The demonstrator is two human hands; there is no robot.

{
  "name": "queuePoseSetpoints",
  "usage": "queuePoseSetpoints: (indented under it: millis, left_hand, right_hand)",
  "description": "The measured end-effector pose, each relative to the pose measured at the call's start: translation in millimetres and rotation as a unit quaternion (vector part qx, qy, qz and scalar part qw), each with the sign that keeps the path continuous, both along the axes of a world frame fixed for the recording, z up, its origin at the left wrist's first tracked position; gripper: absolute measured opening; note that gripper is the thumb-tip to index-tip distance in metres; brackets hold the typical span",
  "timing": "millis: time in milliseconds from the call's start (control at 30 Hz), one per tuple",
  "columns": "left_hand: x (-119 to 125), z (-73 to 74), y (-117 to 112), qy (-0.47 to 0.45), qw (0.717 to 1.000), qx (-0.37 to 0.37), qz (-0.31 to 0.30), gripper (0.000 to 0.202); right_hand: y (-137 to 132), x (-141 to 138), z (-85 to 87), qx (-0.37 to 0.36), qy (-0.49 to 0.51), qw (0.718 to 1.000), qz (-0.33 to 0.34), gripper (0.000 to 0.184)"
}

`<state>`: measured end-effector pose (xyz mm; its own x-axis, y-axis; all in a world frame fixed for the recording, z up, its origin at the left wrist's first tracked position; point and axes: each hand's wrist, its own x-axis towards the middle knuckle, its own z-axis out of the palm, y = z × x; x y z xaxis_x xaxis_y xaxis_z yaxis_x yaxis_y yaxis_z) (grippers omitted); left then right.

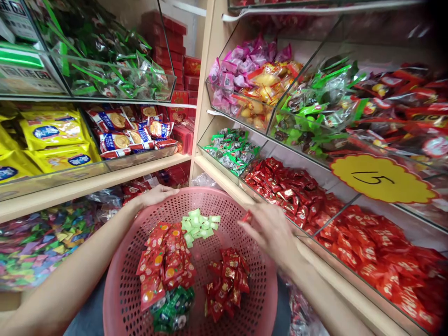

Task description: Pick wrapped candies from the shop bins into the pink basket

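A pink perforated plastic basket point(121, 261) is in front of me. My left hand point(157, 195) grips its far left rim. Over the right rim, my right hand point(271, 228) pinches a small red-wrapped candy point(247, 216) between thumb and fingers. Inside the basket, separate piles lie on the bottom: pale green candies point(198, 225) at the far side, red packets with orange pictures point(164, 261) to the left, dark green candies point(173, 310) nearest me, and red-and-gold candies point(227, 282) to the right.
Shelf bins to the right hold dark red candies point(287, 186), bright red packets point(378, 252) and green-silver candies point(233, 147). A yellow tag point(383, 178) marked 15 hangs there. Left shelves carry yellow packets point(52, 135) and biscuit packets point(119, 123). A wooden post point(202, 79) divides the shelves.
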<state>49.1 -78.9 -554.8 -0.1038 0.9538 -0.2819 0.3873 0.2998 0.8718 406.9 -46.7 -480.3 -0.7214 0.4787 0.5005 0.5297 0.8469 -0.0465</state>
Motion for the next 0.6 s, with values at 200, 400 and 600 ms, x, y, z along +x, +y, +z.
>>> queuePoseSetpoints:
  millis: [200,400,600]
  left_hand:
    - [-1,-2.4,2,-0.013,1.000,-0.005,-0.008,0.054]
    - [-2,-1.8,1,-0.007,1.000,0.004,-0.007,0.051]
    - [2,2.6,0,0.029,1.000,0.008,0.000,0.052]
  right_hand:
    - [-48,6,-38.3,-0.219,-0.200,0.955,0.029,0.033]
    - [-66,7,-58.5,-0.220,-0.321,0.921,-0.011,0.019]
    - [-72,5,-59.6,-0.234,-0.362,0.902,-0.023,0.029]
